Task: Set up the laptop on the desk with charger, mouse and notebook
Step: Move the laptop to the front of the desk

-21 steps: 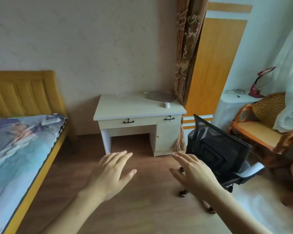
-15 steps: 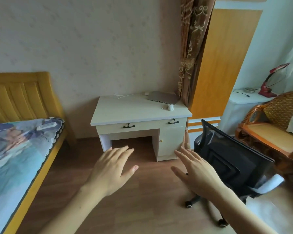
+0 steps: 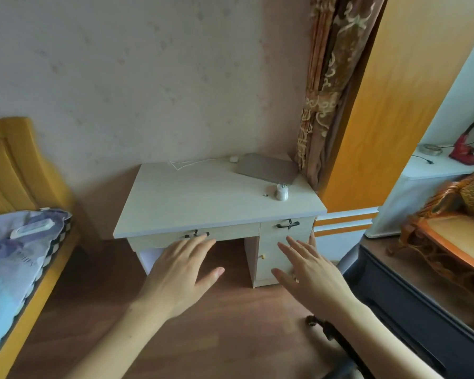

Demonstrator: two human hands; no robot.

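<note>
Laptop (image 3: pixel 267 168) lies shut at the desk's (image 3: pixel 203 198) far right corner, mouse (image 3: pixel 282 191) just before it, charger (image 3: pixel 233 159) at its left. Nearer, both hands reach forward palm-down — left hand (image 3: pixel 181 266) and right hand (image 3: pixel 309 272), fingers straight, slightly spread, holding nothing.

Soft, even daylight fills the room, seemingly from the right, where the pale wall (image 3: pixel 446 105) looks brightest, and there's no harsh glare anywhere, just a gentle shadow in the kneehole under the desk (image 3: pixel 219 198). The wide-angle lens bends things pretty hard, so the curtain (image 3: pixel 329 86) and the orange panel (image 3: pixel 389 105) lean noticeably. Edges go smeary too: the yellow headboard (image 3: pixel 14 165) on the left and the wicker chair (image 3: pixel 460 214) on the right are blurred, while the desk's middle stays fairly sharp.
</note>
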